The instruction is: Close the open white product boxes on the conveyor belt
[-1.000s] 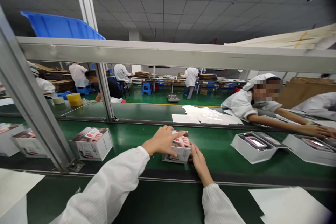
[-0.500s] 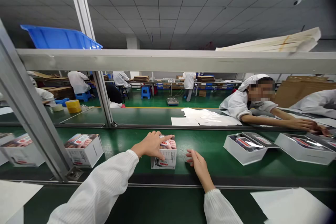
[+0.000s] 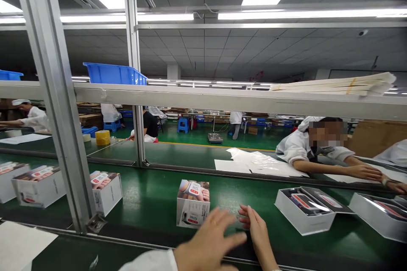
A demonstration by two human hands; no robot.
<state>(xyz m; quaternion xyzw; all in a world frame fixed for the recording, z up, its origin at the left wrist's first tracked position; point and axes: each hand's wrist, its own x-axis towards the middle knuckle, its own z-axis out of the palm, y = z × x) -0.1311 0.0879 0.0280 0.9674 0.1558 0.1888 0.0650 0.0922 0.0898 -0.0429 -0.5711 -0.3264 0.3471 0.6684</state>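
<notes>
A closed white box (image 3: 193,213) with a printed photo top stands upright on the green belt (image 3: 149,203) in front of me. My left hand (image 3: 211,239), blurred by motion, is just to the near right of this box; its fingers are spread and hold nothing. To the right of it, above the belt, my right hand (image 3: 257,228) is empty, with its fingers loosely bent and apart from the thumb. An open box (image 3: 305,209) with a dark printed insert and its lid folded back lies further right. My right hand is between the two boxes, touching neither.
Closed boxes (image 3: 106,194) stand at left, partly behind a metal post (image 3: 60,93). Another open box (image 3: 381,216) is at far right. Across the belt, a co-worker's hands (image 3: 365,172) reach over white sheets (image 3: 254,163). A rail (image 3: 203,97) crosses overhead, bearing a blue bin (image 3: 111,74).
My left hand has let go of the closed box and moved right and toward me. The box stays on the belt. My view has tilted up and turned slightly left.
</notes>
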